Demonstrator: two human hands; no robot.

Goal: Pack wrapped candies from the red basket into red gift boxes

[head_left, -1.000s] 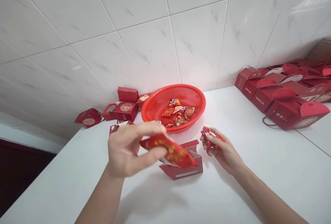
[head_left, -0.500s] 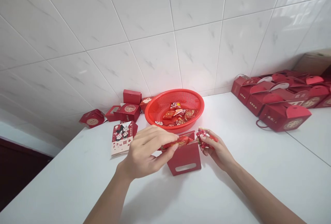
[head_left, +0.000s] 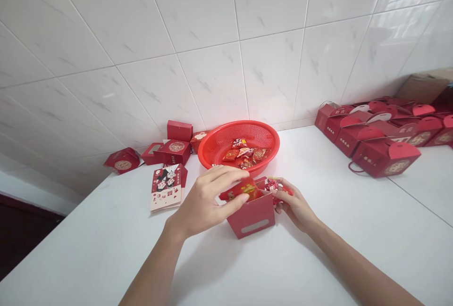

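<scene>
My left hand (head_left: pixel 208 197) is closed round a red packet with gold print (head_left: pixel 246 189), held at the top opening of a red box (head_left: pixel 252 216). The box stands on the white table with a pale slot low on its near side. At the box's right edge, my right hand (head_left: pixel 295 204) grips small red wrapped sweets (head_left: pixel 274 186), partly hidden by its fingers. Just behind the box sits a red plastic basket (head_left: pixel 219 141) with several wrapped packets (head_left: pixel 260 155) in it.
Several red gift boxes (head_left: pixel 385 157) with handles stand in rows at the right. Smaller red boxes (head_left: pixel 177 151) and a printed card (head_left: pixel 165 188) lie at the left. A tiled wall (head_left: pixel 212 79) closes the back.
The packet in my left hand has tilted and now sits at the box's opening. The box leans differently, its top opening more visible. My right hand has shifted slightly against the box.
</scene>
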